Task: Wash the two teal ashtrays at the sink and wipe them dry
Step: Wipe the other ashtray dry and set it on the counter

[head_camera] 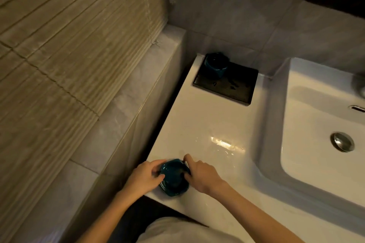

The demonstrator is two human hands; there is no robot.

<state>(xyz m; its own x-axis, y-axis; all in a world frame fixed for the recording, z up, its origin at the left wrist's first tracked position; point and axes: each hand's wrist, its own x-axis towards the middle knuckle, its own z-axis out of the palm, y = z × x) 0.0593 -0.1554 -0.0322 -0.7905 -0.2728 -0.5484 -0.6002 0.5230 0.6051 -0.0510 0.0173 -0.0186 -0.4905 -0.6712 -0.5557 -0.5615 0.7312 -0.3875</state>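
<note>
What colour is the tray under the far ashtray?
The tray is glossy black; the head view shows it.

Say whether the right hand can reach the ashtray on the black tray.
Probably, once freed: the right hand holds the near ashtray; nothing stands on the counter between it and the far ashtray.

Single head-worn view, angled steeply downward
It looks from close above the counter (207, 124) left of the sink (308, 116), facing the tiled back wall (227, 16).
</note>
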